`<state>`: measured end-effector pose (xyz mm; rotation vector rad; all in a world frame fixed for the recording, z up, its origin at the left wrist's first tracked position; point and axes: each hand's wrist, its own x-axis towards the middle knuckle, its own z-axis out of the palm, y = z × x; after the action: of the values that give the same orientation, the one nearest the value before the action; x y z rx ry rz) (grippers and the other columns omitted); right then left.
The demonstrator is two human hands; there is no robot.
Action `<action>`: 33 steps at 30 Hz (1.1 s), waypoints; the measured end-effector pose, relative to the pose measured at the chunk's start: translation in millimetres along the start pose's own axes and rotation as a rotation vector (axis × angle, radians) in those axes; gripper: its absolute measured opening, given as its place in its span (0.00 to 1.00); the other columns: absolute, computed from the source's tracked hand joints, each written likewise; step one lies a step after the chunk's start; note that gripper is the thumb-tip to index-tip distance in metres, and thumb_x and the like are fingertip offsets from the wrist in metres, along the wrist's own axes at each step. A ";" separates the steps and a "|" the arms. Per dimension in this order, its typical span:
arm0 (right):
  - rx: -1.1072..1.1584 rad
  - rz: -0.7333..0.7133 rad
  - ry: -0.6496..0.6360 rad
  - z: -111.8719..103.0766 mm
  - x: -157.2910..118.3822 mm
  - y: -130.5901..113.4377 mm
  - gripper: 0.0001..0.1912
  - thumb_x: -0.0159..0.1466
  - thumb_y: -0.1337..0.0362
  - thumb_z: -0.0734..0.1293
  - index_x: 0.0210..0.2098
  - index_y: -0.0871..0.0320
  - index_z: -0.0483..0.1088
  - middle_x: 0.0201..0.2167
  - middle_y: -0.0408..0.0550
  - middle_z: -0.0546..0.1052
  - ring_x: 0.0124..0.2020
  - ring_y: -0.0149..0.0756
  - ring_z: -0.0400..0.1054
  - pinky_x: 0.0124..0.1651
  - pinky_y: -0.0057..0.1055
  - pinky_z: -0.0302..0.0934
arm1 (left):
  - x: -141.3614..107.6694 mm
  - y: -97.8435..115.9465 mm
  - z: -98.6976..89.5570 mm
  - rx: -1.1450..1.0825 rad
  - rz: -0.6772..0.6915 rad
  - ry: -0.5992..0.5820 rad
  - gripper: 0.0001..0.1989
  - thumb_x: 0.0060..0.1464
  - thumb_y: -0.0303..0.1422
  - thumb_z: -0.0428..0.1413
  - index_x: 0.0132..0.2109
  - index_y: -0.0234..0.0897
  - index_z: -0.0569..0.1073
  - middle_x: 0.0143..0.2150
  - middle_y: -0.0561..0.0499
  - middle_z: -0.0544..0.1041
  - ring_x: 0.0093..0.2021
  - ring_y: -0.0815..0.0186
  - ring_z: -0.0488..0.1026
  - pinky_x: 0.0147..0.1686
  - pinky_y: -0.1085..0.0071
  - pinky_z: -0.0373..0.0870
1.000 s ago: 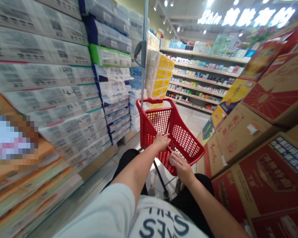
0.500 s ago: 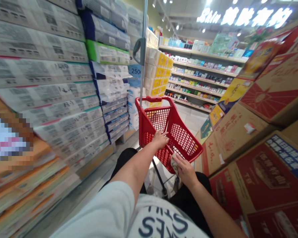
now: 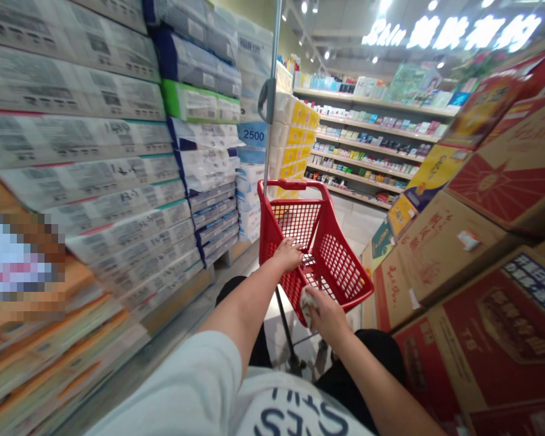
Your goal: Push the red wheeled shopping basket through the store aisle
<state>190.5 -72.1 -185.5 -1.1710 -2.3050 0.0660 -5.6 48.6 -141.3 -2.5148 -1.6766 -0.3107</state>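
A red plastic shopping cart with perforated basket walls stands in front of my knees. My left hand holds the basket's near side rim, its fingers bent over the edge. Lower on that same side, my right hand presses a crumpled pale cloth against the basket's rim. Part of the cloth is hidden under the fingers. The push handle is at the far end, beside a tall metal pole with a grey hook. Through the basket's openings its inside shows without goods.
Stacked wrapped paper packs rise close on the left, with orange packs nearer me. Red and brown cartons crowd the right side. Shelves of small boxed goods stand beyond the cart on a tiled floor.
My right hand has slid the cloth leftward and slightly down along the basket's side. My left hand keeps its hold on the rim. The whole view has shifted a little.
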 end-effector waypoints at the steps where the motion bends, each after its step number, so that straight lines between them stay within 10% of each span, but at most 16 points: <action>1: -0.031 0.040 -0.048 1.1 5.2 -4.5 0.33 0.60 0.69 0.61 0.65 0.57 0.56 0.42 0.54 0.78 0.39 0.41 0.74 0.40 0.33 0.67 | 0.2 -2.2 -0.7 0.022 -0.019 -0.004 0.16 0.61 0.34 0.46 0.43 0.46 0.79 0.62 0.55 0.68 0.69 0.53 0.48 0.65 0.49 0.40; 5: -0.142 0.089 -0.158 10.4 22.9 -12.9 0.40 0.59 0.70 0.62 0.69 0.63 0.45 0.37 0.57 0.79 0.37 0.44 0.74 0.39 0.34 0.64 | 0.0 0.6 2.9 -0.036 -0.334 0.084 0.20 0.62 0.34 0.44 0.56 0.44 0.73 0.69 0.50 0.58 0.70 0.52 0.42 0.66 0.47 0.38; 9: -0.205 -0.080 -0.081 24.3 22.5 -1.3 0.41 0.56 0.77 0.58 0.68 0.60 0.47 0.54 0.60 0.73 0.49 0.45 0.71 0.48 0.37 0.63 | -4.6 20.9 14.2 -0.185 -0.666 0.121 0.30 0.63 0.41 0.41 0.70 0.41 0.50 0.72 0.47 0.43 0.71 0.53 0.41 0.66 0.51 0.43; 16: -0.218 -0.283 -0.036 19.6 4.0 21.2 0.38 0.54 0.79 0.55 0.65 0.62 0.56 0.61 0.59 0.65 0.59 0.46 0.61 0.56 0.44 0.60 | -12.5 42.8 21.5 -0.228 -0.556 0.056 0.32 0.60 0.36 0.44 0.70 0.43 0.49 0.73 0.50 0.39 0.71 0.52 0.39 0.66 0.49 0.42; 26: -0.289 0.180 -0.381 -20.5 23.0 -17.1 0.16 0.63 0.65 0.59 0.47 0.65 0.70 0.39 0.60 0.78 0.41 0.44 0.72 0.43 0.34 0.60 | -21.2 64.3 10.7 -0.235 -0.530 -0.037 0.28 0.58 0.33 0.46 0.66 0.45 0.60 0.73 0.53 0.38 0.71 0.56 0.38 0.67 0.53 0.38; 33: -0.151 0.161 -0.573 -28.3 36.0 -9.3 0.18 0.68 0.56 0.54 0.49 0.54 0.69 0.42 0.52 0.78 0.43 0.42 0.73 0.38 0.31 0.58 | -23.4 58.1 5.2 -0.227 -0.449 -0.127 0.36 0.52 0.33 0.53 0.68 0.42 0.55 0.73 0.49 0.34 0.71 0.55 0.35 0.67 0.55 0.37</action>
<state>180.6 -56.1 -142.6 -1.5747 -2.7322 0.3301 39.8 6.0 -150.0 -2.3134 -2.3781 -0.4036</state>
